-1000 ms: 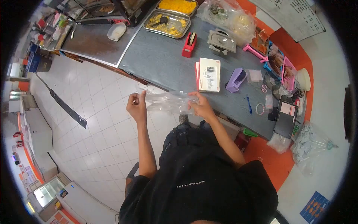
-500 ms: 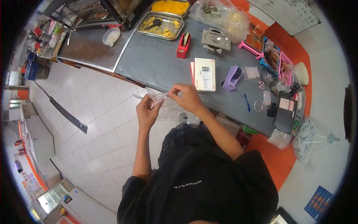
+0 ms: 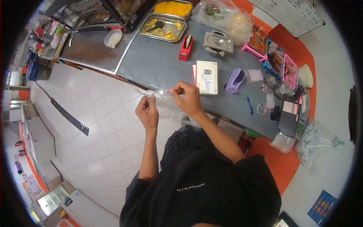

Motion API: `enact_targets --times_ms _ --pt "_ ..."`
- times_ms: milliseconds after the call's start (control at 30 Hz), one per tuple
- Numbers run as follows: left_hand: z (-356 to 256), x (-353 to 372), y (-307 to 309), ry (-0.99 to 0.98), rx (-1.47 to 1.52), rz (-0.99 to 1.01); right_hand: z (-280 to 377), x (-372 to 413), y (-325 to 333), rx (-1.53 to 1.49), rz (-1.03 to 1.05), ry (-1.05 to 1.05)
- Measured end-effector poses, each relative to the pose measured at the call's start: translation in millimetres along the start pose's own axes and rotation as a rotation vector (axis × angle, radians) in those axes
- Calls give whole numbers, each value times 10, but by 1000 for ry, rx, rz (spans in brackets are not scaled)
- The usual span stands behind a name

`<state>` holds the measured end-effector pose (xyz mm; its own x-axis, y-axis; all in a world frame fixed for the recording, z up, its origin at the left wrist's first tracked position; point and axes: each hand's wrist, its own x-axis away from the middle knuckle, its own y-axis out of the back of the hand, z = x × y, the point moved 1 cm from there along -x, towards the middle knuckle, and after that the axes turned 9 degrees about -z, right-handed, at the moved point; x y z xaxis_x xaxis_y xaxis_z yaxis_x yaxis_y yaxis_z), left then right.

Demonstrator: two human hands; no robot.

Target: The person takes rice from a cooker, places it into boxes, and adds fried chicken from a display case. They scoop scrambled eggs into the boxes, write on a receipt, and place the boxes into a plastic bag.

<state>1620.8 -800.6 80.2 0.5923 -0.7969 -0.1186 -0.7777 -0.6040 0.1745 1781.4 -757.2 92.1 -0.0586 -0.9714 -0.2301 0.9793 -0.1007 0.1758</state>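
Observation:
Between my hands, by the front edge of the table, a clear plastic bag is stretched. My left hand pinches one side of it between thumb and fingers. The other side is pinched by my right hand, which is close to a stack of white boxes or cards on the table. The bag hangs down over the tiled floor, and its lower part is hard to make out against the tiles.
On the grey table stand a red tape dispenser, a purple tape dispenser, a lidded steel container and a tray of yellow food. A blue pen and a black device lie at the right.
My hands have moved a little apart, and the bag between them is now spread wider. My right hand sits slightly higher.

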Motion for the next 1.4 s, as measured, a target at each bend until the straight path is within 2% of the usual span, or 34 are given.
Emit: enact_targets --times_ms 100,200,233,300,367,400,467,500,567,600,667,700,767,900,967,1000,1067,1100,1167,1200,1267,1300,1367,1400 --pt "95 -13 23 22 -13 56 -36 14 -20 -74 -68 1" --pt "-431 13 -135 61 66 8 -119 2 -23 -152 17 -73" --pt "-442 -11 -106 95 49 103 -108 -4 -23 -207 82 -114" --pt "-172 -107 -16 85 18 133 -65 -28 1 -262 152 -148" --pt "-11 -200 50 47 -55 179 -38 -56 85 -5 56 -174" --pt "5 -195 44 46 -55 176 -12 -51 91 -6 58 -172" --pt "28 -161 -5 223 270 186 30 -23 108 39 39 -143" --pt "-82 -130 -56 222 272 189 -10 -25 95 40 35 -142" --pt "-374 -58 -155 339 432 217 -111 -34 59 -31 18 56" --pt "-352 -53 -168 341 433 221 -119 -54 70 -29 15 55" --pt "-301 -42 -187 233 337 335 -101 -77 82 44 -15 246" --pt "-324 -62 -164 232 339 333 -58 -73 99 44 -13 247" --pt "-378 -118 -113 368 192 442 31 -52 159 -12 -47 -37" --pt "-341 -107 -155 275 217 393 78 -34 222 -3 -58 -82" --pt "-320 -117 -161 170 -91 484 92 -31 210 -180 83 -107" --pt "-307 -124 -170 169 -91 483 75 -28 204 -180 83 -106" --pt "-271 -143 -189 210 115 352 29 -18 184 -245 156 -80" --pt "-230 -144 -209 208 117 353 35 -16 184 -244 155 -78" --pt "-165 -149 -227 82 193 135 66 -1 181 -81 207 84" --pt "-217 -148 -230 80 194 134 110 -1 185 -81 207 87" --pt "-327 -127 -225 336 393 228 212 5 211 -102 218 -30" --pt "-322 -132 -214 335 394 229 225 1 237 -102 217 -29" --pt "-301 -151 -186 367 569 432 217 -14 292 -154 253 -178" --pt "-251 -174 -142 367 570 432 161 -15 284 -154 253 -178"
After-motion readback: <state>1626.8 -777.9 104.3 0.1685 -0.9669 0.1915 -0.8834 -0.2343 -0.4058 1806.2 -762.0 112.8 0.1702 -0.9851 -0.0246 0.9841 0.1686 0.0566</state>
